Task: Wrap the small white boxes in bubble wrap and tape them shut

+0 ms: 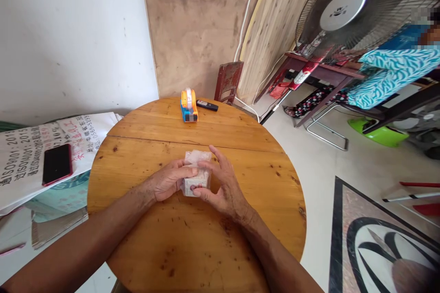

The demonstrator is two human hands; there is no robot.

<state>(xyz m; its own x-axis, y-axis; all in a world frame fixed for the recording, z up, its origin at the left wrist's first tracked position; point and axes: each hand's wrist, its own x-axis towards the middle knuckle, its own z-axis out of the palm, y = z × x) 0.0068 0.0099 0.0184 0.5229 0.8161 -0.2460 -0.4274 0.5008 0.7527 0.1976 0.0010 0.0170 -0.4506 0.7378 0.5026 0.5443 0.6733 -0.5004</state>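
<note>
A small white box (191, 188), seemingly in clear plastic wrap, is between my hands above the near middle of the round wooden table (192, 256). My left hand (170, 179) grips its left side, the thumb lying across the upper part and the other fingers partly hidden behind. My right hand (225, 187) is at its right side, thumb against the front face and a finger on the top; another finger is raised off it. Crinkled clear film (197, 155) shows at the far end of the box. Whether the box touches the tabletop I cannot tell.
Near the table's far edge are an orange and blue tape dispenser (189, 111) and a black pen-like device (207, 105). A phone (57, 165) lies on printed white sheeting at the left. A fan (343, 9) and a seated person (392, 73) are at the right, a red chair (229, 80) behind.
</note>
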